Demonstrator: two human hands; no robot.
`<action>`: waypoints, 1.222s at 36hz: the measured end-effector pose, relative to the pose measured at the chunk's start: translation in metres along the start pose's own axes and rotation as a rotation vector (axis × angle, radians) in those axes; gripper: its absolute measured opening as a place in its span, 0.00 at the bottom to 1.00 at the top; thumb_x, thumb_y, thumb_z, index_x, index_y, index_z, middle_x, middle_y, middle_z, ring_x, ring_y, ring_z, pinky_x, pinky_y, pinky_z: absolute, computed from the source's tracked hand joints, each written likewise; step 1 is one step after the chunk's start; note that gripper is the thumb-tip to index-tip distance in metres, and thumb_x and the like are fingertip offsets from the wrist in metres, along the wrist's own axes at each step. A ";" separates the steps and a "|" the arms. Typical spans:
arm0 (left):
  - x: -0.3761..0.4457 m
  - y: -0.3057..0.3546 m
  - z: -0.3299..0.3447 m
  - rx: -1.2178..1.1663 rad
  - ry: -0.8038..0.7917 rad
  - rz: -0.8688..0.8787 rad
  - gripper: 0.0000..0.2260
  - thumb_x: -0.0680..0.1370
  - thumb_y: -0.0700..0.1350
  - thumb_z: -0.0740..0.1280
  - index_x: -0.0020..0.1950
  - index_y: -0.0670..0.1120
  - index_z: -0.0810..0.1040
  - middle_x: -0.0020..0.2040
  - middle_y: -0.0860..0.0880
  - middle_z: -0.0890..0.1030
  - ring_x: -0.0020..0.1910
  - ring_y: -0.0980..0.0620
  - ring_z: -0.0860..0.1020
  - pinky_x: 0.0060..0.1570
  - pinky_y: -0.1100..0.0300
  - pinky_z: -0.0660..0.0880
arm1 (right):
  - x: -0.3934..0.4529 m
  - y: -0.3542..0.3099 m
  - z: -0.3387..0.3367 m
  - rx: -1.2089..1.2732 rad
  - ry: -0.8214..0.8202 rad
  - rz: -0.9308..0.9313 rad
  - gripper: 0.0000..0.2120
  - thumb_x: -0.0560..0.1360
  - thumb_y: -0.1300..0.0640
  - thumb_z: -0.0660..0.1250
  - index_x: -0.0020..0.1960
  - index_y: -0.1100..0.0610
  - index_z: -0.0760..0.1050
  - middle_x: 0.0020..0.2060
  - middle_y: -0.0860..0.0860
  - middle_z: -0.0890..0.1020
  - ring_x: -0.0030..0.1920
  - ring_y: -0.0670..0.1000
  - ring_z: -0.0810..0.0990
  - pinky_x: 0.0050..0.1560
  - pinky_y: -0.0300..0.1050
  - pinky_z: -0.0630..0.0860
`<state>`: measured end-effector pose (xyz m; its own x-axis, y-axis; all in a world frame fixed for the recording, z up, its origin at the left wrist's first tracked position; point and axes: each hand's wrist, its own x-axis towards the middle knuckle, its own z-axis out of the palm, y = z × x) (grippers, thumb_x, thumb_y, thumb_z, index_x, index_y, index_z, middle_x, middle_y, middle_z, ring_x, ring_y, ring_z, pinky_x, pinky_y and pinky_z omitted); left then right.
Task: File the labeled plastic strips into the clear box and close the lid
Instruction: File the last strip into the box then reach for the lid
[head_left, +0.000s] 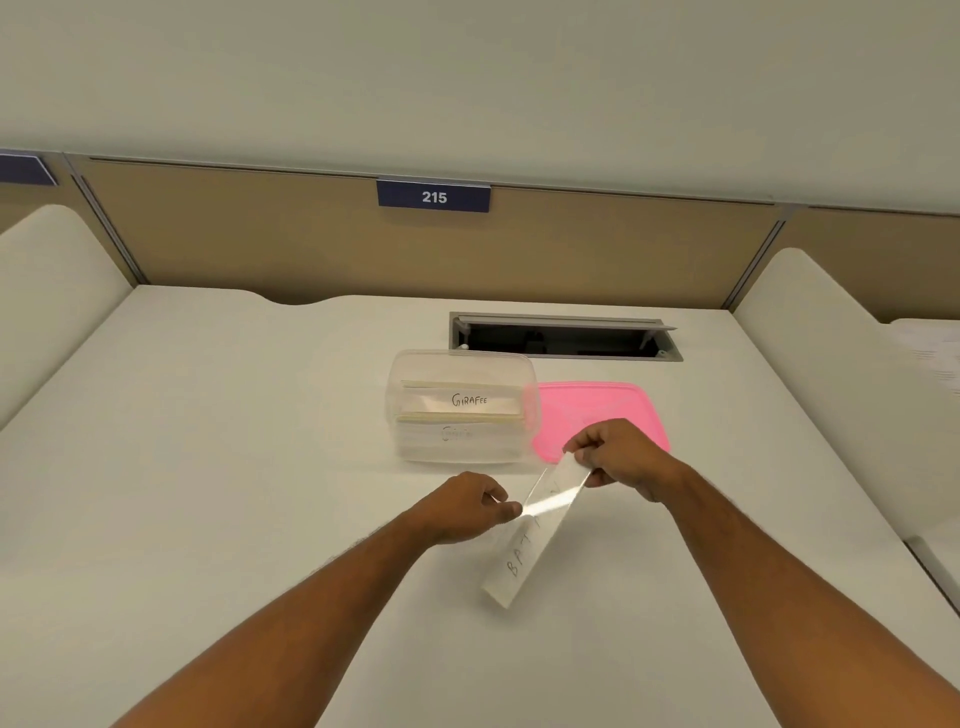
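Note:
A clear plastic box stands open on the white desk, holding upright strips; one reads "GIRAFEE". To its right the pink lid lies flat on the desk. In front of the box, my right hand pinches the top end of a clear strip with handwritten letters, which slants down toward me. My left hand pinches the left end of a second shiny clear strip stretched between both hands.
A recessed cable hatch lies open in the desk behind the box. Tan partition panels with a blue "215" sign close off the back. Cream side dividers rise at left and right.

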<state>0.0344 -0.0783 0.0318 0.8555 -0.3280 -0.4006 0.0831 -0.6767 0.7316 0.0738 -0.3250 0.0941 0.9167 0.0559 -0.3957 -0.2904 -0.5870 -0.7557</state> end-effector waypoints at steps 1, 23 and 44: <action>-0.001 0.001 -0.002 -0.009 -0.020 -0.002 0.28 0.72 0.67 0.69 0.63 0.49 0.78 0.52 0.54 0.83 0.53 0.56 0.80 0.57 0.55 0.78 | 0.000 -0.002 -0.001 0.022 0.012 -0.005 0.08 0.78 0.70 0.64 0.51 0.64 0.81 0.47 0.56 0.83 0.46 0.55 0.84 0.41 0.44 0.84; -0.003 0.015 -0.044 0.195 0.066 0.116 0.31 0.65 0.60 0.77 0.65 0.51 0.75 0.57 0.55 0.78 0.48 0.55 0.79 0.44 0.60 0.80 | 0.006 -0.009 -0.017 0.090 0.147 -0.105 0.07 0.78 0.65 0.67 0.55 0.56 0.77 0.52 0.50 0.81 0.55 0.54 0.80 0.41 0.37 0.81; 0.010 0.020 -0.121 0.438 0.205 0.229 0.31 0.68 0.55 0.77 0.70 0.55 0.73 0.63 0.54 0.78 0.58 0.52 0.75 0.55 0.58 0.76 | 0.016 -0.056 -0.004 -0.659 0.015 -0.444 0.31 0.69 0.48 0.77 0.69 0.45 0.70 0.59 0.42 0.77 0.56 0.48 0.76 0.56 0.44 0.75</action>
<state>0.1066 -0.0156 0.1085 0.9128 -0.3936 -0.1094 -0.3009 -0.8289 0.4715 0.1054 -0.2942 0.1324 0.9138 0.3882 -0.1194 0.3206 -0.8699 -0.3748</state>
